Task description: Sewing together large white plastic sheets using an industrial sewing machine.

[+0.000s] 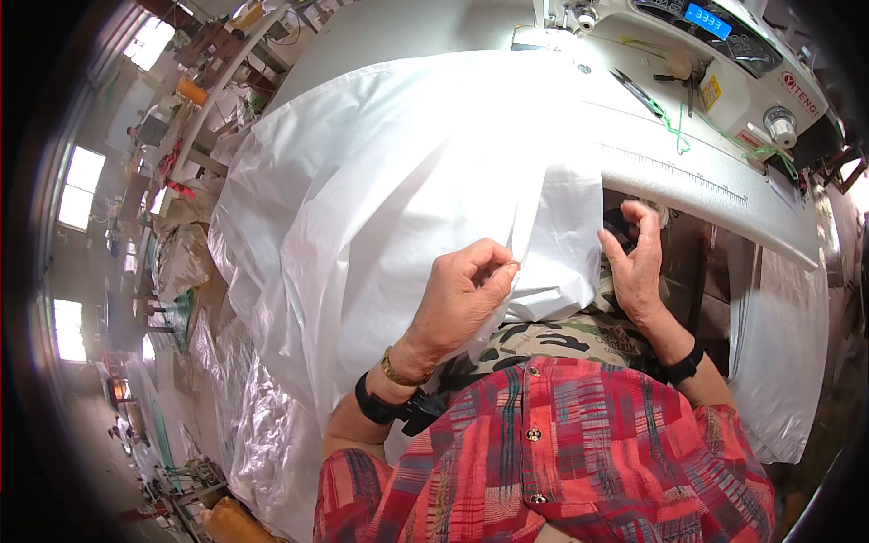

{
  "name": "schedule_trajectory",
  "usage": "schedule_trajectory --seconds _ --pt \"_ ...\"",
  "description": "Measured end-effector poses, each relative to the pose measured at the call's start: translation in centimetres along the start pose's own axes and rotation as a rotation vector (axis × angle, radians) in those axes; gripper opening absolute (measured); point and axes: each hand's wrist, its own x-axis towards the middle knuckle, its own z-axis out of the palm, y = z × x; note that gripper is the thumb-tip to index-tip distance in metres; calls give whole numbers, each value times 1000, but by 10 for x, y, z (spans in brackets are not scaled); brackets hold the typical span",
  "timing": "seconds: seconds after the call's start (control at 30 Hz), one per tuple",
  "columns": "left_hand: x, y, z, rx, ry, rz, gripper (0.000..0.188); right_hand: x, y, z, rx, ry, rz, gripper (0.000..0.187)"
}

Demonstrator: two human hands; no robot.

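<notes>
A large sheet of white, slightly shiny fabric (pixel 362 199) drapes over the sewing table and down across my lap. My left hand (pixel 462 294) pinches a folded edge of it between thumb and fingertips. To the right, just past the sheet's side edge, my right hand (pixel 638 262) is raised with thumb and forefinger apart and nothing between them. The sewing machine (pixel 751 90), white with a lit blue display, stands at the far right. Its needle area (pixel 566 32) is brightly lit, and the fabric's far edge lies near it.
Tweezers (pixel 638 94) and green thread (pixel 679 131) lie on the machine bed. A ruler scale (pixel 674 170) runs along the table's front edge. More white sheeting (pixel 778 353) hangs at the right. Crumpled shiny material (pixel 253 425) is heaped on the left.
</notes>
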Motion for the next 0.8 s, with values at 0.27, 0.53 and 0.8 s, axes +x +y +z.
schedule_trajectory --seconds 0.27,0.53,0.8 --pt "2 18 6 180 -82 125 10 -11 -37 -26 194 -634 159 15" --pt "8 10 14 109 -128 119 8 -5 -96 -27 301 -759 -130 14" --pt "6 -11 11 -38 -156 49 18 -12 -103 -26 133 -814 -498 17"
